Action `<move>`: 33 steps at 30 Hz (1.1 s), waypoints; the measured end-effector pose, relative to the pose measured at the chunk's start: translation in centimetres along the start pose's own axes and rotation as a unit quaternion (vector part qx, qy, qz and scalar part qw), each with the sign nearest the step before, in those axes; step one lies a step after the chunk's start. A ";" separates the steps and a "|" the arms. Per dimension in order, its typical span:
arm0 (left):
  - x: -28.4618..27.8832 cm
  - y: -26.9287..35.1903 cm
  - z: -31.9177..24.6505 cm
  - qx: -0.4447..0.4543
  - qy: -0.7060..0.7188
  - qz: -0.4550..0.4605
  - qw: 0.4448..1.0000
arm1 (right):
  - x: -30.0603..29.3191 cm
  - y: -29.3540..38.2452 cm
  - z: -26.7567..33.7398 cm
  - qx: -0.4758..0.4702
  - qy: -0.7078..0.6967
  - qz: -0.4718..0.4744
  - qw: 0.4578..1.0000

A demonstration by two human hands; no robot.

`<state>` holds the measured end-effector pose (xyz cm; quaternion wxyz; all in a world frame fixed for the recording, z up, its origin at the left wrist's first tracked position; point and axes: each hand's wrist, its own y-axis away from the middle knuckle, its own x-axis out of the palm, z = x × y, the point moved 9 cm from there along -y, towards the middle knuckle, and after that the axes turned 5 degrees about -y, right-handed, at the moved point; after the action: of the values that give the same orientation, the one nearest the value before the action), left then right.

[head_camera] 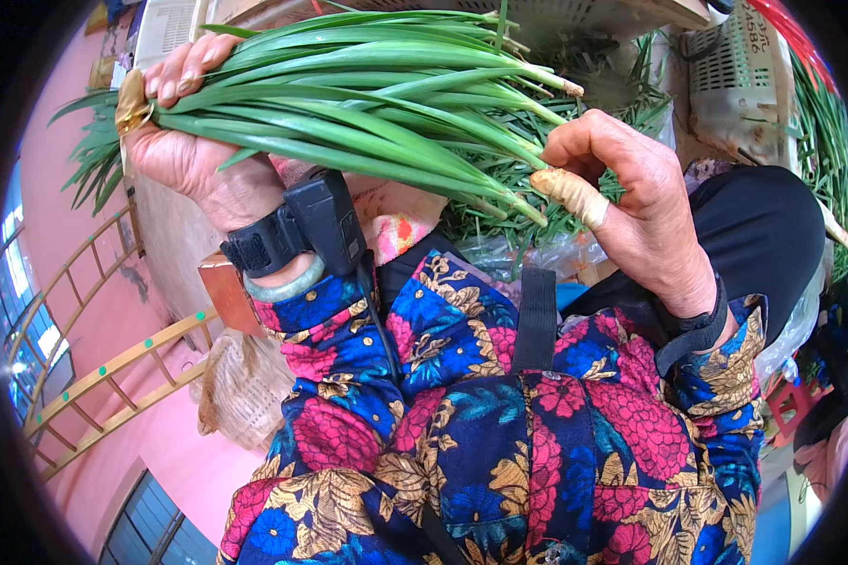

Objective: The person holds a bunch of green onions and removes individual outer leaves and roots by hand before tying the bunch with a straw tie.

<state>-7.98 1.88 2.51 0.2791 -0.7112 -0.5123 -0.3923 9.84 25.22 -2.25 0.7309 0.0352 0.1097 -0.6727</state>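
My left hand [184,116] is closed around a bundle of long, strap-leaved green stalks [367,106], gripping it towards the leaf tips, which droop past the hand to the left. The pale, cut-looking stem ends fan out to the right. At those ends, my right hand [622,176] pinches the base of one stalk between thumb and bent forefinger. Tan coverings wrap both thumbs, and the left one has a gold-coloured band. Below the bundle lies a heap of loose green leaf scraps [495,229], partly hidden by the stalks.
A pale plastic crate [735,92] stands at upper right, beside more long greens [827,134]. Clear plastic sheeting [491,254] lies under the scraps. My bent knee [756,226] is close to my right hand. At left, a ladder-like wooden frame [131,360] stands by a pink wall [78,233].
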 end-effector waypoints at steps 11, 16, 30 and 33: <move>-2.0 -0.9 0.9 -0.030 0.002 -0.036 0.999 | 0.7 0.2 -0.2 -0.011 -0.007 0.034 0.999; -1.6 -0.7 1.1 0.000 -0.024 -0.053 0.998 | 1.5 0.3 0.2 -0.062 0.014 0.087 0.994; -4.8 0.3 -3.6 0.086 -0.032 -0.114 0.989 | -4.1 0.2 -0.5 0.044 0.048 -0.022 0.998; -5.3 -0.1 -3.1 0.077 -0.015 -0.110 0.991 | -5.0 0.3 -1.9 -0.005 0.119 -0.033 0.992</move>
<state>-9.77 -3.28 -0.30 0.2805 -0.6328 -0.6202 -0.3691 9.58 30.47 -3.11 0.6900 0.1077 0.2003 -0.6872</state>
